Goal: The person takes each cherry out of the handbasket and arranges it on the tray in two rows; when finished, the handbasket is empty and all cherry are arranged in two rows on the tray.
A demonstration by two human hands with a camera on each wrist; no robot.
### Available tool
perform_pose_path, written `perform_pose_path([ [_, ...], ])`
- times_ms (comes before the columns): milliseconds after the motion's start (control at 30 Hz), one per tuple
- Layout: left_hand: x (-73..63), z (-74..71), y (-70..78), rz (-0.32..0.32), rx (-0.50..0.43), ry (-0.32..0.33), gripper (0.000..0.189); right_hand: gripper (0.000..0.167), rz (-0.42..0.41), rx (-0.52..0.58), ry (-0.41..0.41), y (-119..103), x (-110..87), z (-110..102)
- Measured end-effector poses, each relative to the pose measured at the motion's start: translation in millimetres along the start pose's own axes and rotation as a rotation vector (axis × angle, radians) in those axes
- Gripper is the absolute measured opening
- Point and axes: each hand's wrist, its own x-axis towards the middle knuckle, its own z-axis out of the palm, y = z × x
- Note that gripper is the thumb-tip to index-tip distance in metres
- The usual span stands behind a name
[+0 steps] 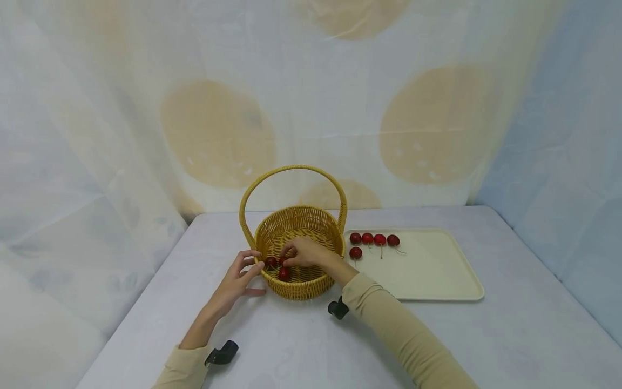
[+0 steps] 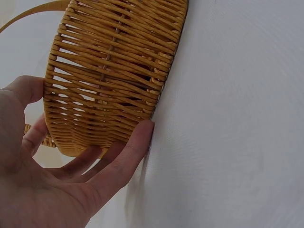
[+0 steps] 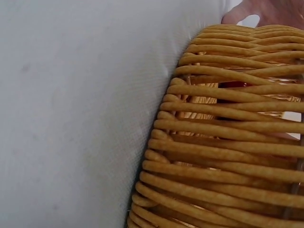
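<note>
A yellow wicker basket (image 1: 300, 292) with a tall arched handle stands on the table. Inside, near its left side, lie dark red cherries (image 1: 284, 274). My right hand (image 1: 307, 253) reaches down over the rim, and its fingertips pinch a cherry (image 1: 282, 261) close to the others. On the basket's left, the spread fingers of my left hand (image 1: 234, 281) rest against the woven wall, with fingertips at the rim. The left wrist view shows that hand (image 2: 61, 175) along the outside of the basket (image 2: 114, 71). Basket weave hides the right hand's fingers in the right wrist view.
A cream rectangular tray (image 1: 427, 270) lies right of the basket, under the right forearm's far side. Several stemmed cherries (image 1: 380, 240) sit along its back left part. The basket handle (image 1: 297, 167) arches above the right hand. Hanging cloth surrounds the table's back and sides.
</note>
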Motion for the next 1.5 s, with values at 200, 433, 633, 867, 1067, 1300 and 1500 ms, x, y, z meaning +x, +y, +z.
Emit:
perform_pose_path([
  [200,-0.4,-0.7,-0.6,-0.003,0.003,0.0,0.049,0.027,0.005,0.006,0.001,1.9,2.0,0.1],
  [433,-2.0,1.2,1.2,-0.005,0.002,0.003,0.053,0.027,-0.02,0.064,0.022,4.0,-2.5,-4.3],
  [633,-3.3,1.8,0.7,-0.001,0.003,-0.005,0.051,0.028,-0.044,0.053,0.037,2.3,-10.8,-10.3],
  [867,-6.3,-0.4,1.2,-0.002,0.008,0.002,0.052,0.029,-0.106,0.042,0.075,-1.1,-30.4,-24.1],
  [1067,-6.6,0.0,-0.7,-0.003,0.002,0.003,0.05,0.03,-0.157,-0.011,0.109,2.7,-50.5,-40.5],
  [1300,-6.0,0.9,0.6,-0.012,-0.001,0.013,0.049,0.031,-0.173,-0.015,0.126,7.3,-78.5,-60.1],
  [1500,-6.4,1.6,0.7,-0.015,-0.007,0.016,0.048,0.032,-0.168,0.021,0.129,15.9,-102.3,-72.5],
])
